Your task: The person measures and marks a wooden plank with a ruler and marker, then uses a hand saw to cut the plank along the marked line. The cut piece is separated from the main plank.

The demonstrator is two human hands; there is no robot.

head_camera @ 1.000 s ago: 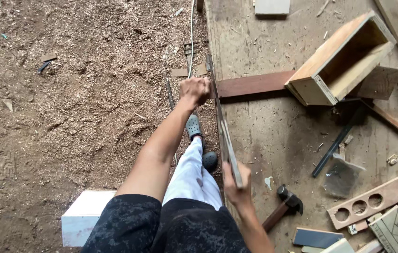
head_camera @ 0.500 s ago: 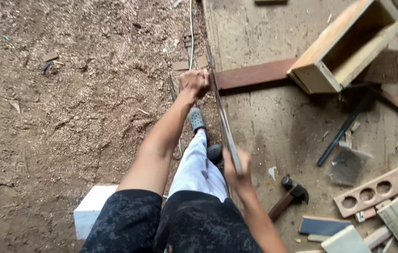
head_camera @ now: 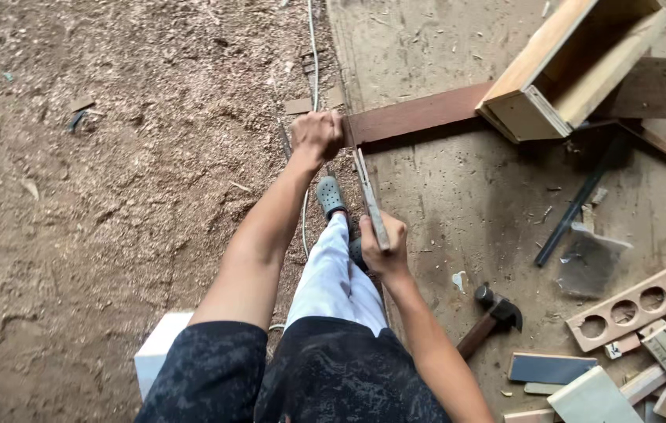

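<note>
My left hand (head_camera: 317, 135) is stretched out and closed in a fist on the near end of a dark red-brown board (head_camera: 419, 113), which lies on the wooden platform floor (head_camera: 443, 196). My right hand (head_camera: 384, 252) is closer to my body and grips a long narrow grey blade (head_camera: 368, 196), like a handsaw. The blade runs from that hand up to the board's end beside my left fist. Below the two arms lie my white trouser leg (head_camera: 333, 274) and a grey perforated shoe (head_camera: 331, 196).
An open wooden box (head_camera: 568, 70) rests on the board's far end. A hammer (head_camera: 494, 313), a black rod (head_camera: 576, 207), a plank with three round holes (head_camera: 638, 301) and offcuts lie at right. Sawdust ground (head_camera: 114, 196), a thin cable (head_camera: 311, 47) and a white block (head_camera: 157, 360) are at left.
My right hand has pushed the blade forward, closer to my left fist. My left hand keeps its grip on the board's end. The view has shifted slightly.
</note>
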